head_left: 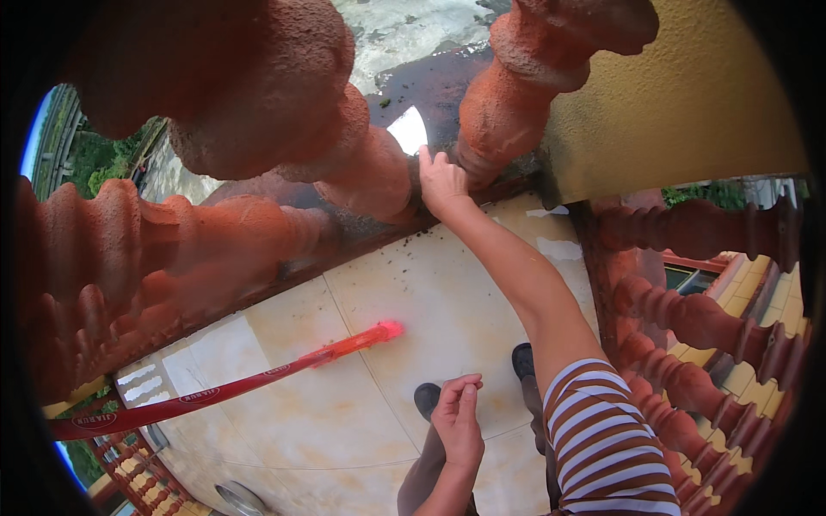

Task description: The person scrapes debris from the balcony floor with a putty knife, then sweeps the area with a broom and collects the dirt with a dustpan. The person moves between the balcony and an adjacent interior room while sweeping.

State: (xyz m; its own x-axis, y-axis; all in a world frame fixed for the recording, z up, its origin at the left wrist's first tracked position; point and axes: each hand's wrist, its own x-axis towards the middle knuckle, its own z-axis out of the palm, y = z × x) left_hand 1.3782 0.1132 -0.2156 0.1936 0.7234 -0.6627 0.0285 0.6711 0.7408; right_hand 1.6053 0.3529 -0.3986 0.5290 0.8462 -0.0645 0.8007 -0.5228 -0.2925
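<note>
My right hand (444, 182) reaches down to the dark ledge (445, 74) between two red-orange balusters (371, 171). Its index finger points away from me, at the edge of a bright white patch (410, 131); whether that is sunlight or a thin object I cannot tell. The other fingertips are hidden, so a small thing in them would not show. Lower down, my left hand (459, 422) hangs above the tiled floor, fingers curled and thumb against them, with nothing visible inside. Dark crumbs of dirt (408, 250) lie along the foot of the railing.
A red pole (239, 382) with printed labels and a wrapped, bright pink end slants across the floor at left. A round metal basin (237, 498) is at the bottom left. A yellow textured wall (671, 109) rises at right, above another row of balusters (697, 316).
</note>
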